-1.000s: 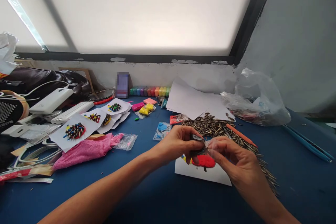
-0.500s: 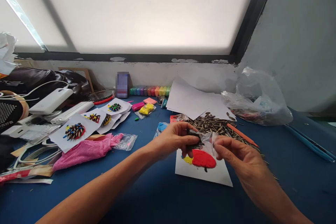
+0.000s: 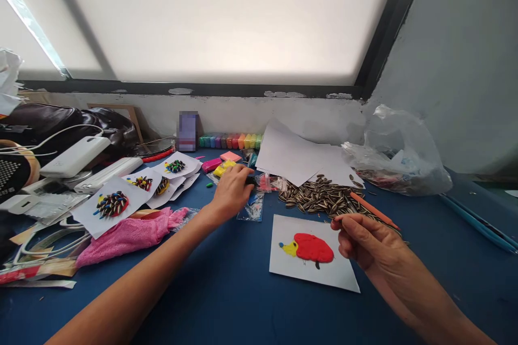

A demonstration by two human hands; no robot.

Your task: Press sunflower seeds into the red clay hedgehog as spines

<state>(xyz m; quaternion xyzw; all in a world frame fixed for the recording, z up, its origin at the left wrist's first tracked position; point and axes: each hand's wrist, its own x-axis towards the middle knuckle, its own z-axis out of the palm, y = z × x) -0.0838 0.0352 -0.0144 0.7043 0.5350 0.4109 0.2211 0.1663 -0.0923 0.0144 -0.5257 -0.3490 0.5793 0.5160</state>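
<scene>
My left hand (image 3: 232, 191) is among the clay packets, its fingers curled over a packet of black clay (image 3: 251, 179) that shows only in part. Close to it lie a packet of yellow clay (image 3: 224, 167) and a clear bag with blue in it (image 3: 254, 207). My right hand (image 3: 366, 240) is raised at the right edge of a white card (image 3: 287, 273), thumb and fingertips pinched together. What they pinch is too small to make out. Flat on the card is a clay animal with a red body (image 3: 313, 248), yellow head (image 3: 290, 249), blue nose and one short black leg.
Behind the card spreads a heap of striped sunflower seeds (image 3: 319, 197) with an orange stick (image 3: 374, 210). White paper sheets (image 3: 289, 153) and a plastic bag (image 3: 404, 156) are at the back. Finished seed-covered cards (image 3: 125, 210), a pink cloth (image 3: 129, 240) and white chargers (image 3: 76, 156) crowd the left.
My left hand has moved left and away from the card with the black clay packet, parting from my right hand. The clay animal is now fully uncovered. My right hand stays near the card.
</scene>
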